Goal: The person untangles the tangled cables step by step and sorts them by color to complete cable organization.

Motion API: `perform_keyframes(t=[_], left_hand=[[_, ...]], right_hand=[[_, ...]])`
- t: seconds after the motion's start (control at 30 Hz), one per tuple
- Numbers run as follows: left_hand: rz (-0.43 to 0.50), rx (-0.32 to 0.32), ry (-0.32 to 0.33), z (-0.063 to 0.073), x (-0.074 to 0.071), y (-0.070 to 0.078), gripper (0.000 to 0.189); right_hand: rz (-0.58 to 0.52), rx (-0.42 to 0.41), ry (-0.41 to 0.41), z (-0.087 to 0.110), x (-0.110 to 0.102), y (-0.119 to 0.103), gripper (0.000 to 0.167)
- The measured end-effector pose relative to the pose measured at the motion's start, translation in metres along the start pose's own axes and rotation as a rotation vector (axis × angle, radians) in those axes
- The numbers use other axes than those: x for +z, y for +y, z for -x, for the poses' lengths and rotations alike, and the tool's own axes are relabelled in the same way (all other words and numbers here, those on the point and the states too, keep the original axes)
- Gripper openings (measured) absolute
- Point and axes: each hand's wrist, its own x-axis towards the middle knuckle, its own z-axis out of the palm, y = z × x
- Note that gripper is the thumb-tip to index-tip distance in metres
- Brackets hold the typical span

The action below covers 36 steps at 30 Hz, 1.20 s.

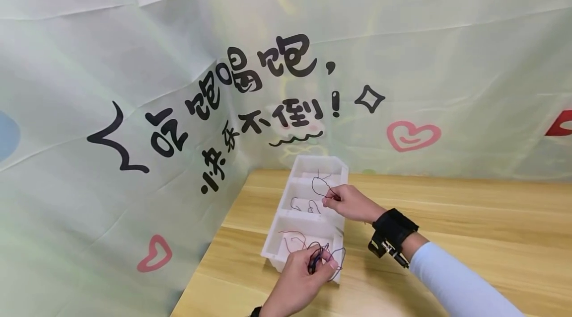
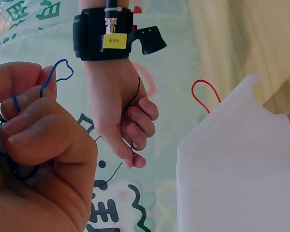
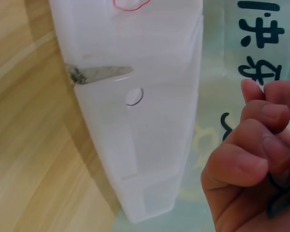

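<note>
A white three-compartment box (image 1: 295,215) stands on the table. Over its front compartment, my left hand (image 1: 304,277) grips a small bundle of thin wires; the left wrist view shows a blue wire (image 2: 49,77) looping out between the fingers, with darker strands in the palm. My right hand (image 1: 353,202), at the right side of the middle compartment, pinches a thin black wire (image 2: 136,89) between thumb and fingers, its free part curving over the box. Red wires (image 1: 295,232) lie in the front compartment. Dark wires (image 1: 293,203) lie in the middle one, and a few thin strands in the back one.
The box stands on a wood-grain table (image 1: 447,217), close to a printed cloth backdrop (image 1: 178,83) on the left and behind. A red wire loop (image 2: 205,87) sticks up above the box's edge. Each wrist wears a black strap (image 1: 395,230).
</note>
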Motion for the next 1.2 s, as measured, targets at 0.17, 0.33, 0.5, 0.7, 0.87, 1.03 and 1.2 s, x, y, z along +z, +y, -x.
perform_keyframes(t=[0.17,0.33,0.5,0.7,0.87,1.03,1.2], left_hand=[[-0.022,0.009,-0.004,0.0,0.0,-0.001,0.008],[-0.029,0.01,-0.004,0.001,-0.002,0.0,0.009],[-0.047,0.018,-0.002,0.002,-0.003,0.0,0.008],[-0.033,0.015,-0.006,0.004,-0.004,-0.001,0.009],[-0.023,0.001,-0.001,0.005,-0.005,-0.004,0.008],[-0.005,-0.013,0.004,0.007,-0.006,-0.007,0.01],[0.003,-0.029,0.012,0.009,-0.008,-0.009,0.012]], right_hand=[[0.018,0.007,0.0,-0.006,0.001,0.009,0.017],[0.01,0.008,-0.007,-0.011,0.001,0.014,0.016],[0.003,0.001,-0.025,-0.016,0.001,0.013,0.012],[0.013,-0.001,-0.01,-0.022,0.003,0.014,0.01],[0.066,0.044,0.055,-0.029,0.005,0.012,0.021],[0.082,0.164,0.095,-0.036,0.009,0.009,0.058],[0.087,0.177,0.128,-0.04,0.012,0.006,0.086]])
